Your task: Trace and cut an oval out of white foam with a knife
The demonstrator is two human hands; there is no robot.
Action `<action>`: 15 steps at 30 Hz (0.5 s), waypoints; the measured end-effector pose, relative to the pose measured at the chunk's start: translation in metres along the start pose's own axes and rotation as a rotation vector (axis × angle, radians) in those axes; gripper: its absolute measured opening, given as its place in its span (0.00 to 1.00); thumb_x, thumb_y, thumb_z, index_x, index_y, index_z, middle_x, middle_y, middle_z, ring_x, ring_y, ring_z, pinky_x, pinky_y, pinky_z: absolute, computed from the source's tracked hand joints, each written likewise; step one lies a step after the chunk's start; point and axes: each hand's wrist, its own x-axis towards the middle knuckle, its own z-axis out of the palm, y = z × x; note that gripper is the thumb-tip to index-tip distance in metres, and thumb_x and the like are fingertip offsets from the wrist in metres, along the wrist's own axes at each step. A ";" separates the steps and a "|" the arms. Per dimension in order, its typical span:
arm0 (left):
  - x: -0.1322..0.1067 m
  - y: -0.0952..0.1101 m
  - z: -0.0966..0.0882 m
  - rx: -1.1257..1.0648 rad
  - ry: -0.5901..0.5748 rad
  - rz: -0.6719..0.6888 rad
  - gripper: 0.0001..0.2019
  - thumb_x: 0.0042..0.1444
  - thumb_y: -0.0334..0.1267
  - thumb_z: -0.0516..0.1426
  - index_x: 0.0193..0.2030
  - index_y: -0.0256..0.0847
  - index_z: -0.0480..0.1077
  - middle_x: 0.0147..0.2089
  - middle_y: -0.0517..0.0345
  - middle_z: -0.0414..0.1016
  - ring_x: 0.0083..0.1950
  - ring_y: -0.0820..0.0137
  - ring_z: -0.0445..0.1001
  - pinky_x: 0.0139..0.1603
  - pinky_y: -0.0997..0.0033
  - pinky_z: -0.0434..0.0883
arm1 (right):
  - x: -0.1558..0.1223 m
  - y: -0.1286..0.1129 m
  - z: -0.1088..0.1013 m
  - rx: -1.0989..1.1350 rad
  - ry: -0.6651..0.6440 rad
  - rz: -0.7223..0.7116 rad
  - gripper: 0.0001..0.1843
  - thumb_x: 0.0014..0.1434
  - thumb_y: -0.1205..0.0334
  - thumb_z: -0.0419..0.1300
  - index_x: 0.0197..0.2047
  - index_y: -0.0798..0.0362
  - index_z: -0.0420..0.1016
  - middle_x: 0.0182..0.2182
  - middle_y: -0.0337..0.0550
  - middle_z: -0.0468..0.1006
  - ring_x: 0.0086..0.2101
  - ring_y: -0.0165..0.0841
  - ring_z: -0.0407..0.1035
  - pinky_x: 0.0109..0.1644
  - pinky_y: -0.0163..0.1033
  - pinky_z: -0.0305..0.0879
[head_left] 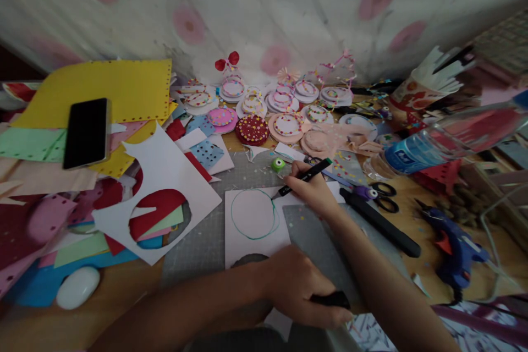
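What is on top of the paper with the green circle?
The right hand holds a black marker, tip at the circle; the left arm crosses the lower paper. What they cover is hidden.

The paper sheet looks smooth and matt, the marker plastic, the bottle glossy plastic.

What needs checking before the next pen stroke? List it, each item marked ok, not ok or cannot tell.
1. Marker gripped in right hand: ok.
2. Marker tip near the circle: ok, at its right side.
3. Circle drawn as one single line: not ok, doubled on the right.
4. Paper pressed by left hand: cannot tell; that hand also holds a black object.
5. Glue gun off the paper: ok, far right.
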 end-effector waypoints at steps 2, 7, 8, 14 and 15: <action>0.000 -0.001 0.001 -0.025 0.012 0.007 0.25 0.58 0.51 0.56 0.16 0.40 0.55 0.14 0.64 0.59 0.18 0.78 0.61 0.19 0.75 0.53 | 0.000 0.002 0.002 -0.016 0.036 -0.016 0.16 0.50 0.58 0.60 0.22 0.49 0.55 0.17 0.31 0.57 0.20 0.27 0.51 0.24 0.36 0.46; -0.001 -0.002 0.002 -0.067 0.057 0.029 0.25 0.57 0.51 0.56 0.16 0.41 0.55 0.14 0.65 0.55 0.18 0.77 0.58 0.18 0.74 0.52 | 0.000 0.002 0.009 -0.037 0.106 -0.067 0.16 0.52 0.56 0.61 0.22 0.49 0.56 0.19 0.32 0.58 0.23 0.28 0.52 0.27 0.37 0.49; -0.001 -0.002 0.002 -0.071 0.066 0.033 0.25 0.57 0.51 0.56 0.16 0.41 0.55 0.14 0.65 0.55 0.17 0.77 0.58 0.18 0.74 0.52 | -0.001 0.001 0.010 -0.035 0.112 -0.075 0.17 0.52 0.56 0.61 0.22 0.49 0.56 0.19 0.32 0.58 0.23 0.28 0.52 0.28 0.37 0.49; 0.000 -0.004 0.002 -0.064 0.068 0.068 0.25 0.58 0.50 0.56 0.16 0.41 0.54 0.14 0.64 0.57 0.18 0.76 0.59 0.19 0.74 0.53 | -0.003 -0.004 0.021 0.027 0.103 -0.097 0.18 0.52 0.50 0.62 0.24 0.49 0.59 0.21 0.33 0.62 0.25 0.29 0.56 0.31 0.37 0.54; 0.001 -0.004 0.002 -0.055 0.052 0.061 0.24 0.58 0.50 0.56 0.16 0.41 0.54 0.14 0.64 0.58 0.18 0.76 0.60 0.19 0.74 0.53 | -0.003 -0.004 0.022 0.048 0.101 -0.094 0.18 0.53 0.49 0.62 0.24 0.49 0.60 0.21 0.33 0.62 0.25 0.29 0.56 0.30 0.37 0.53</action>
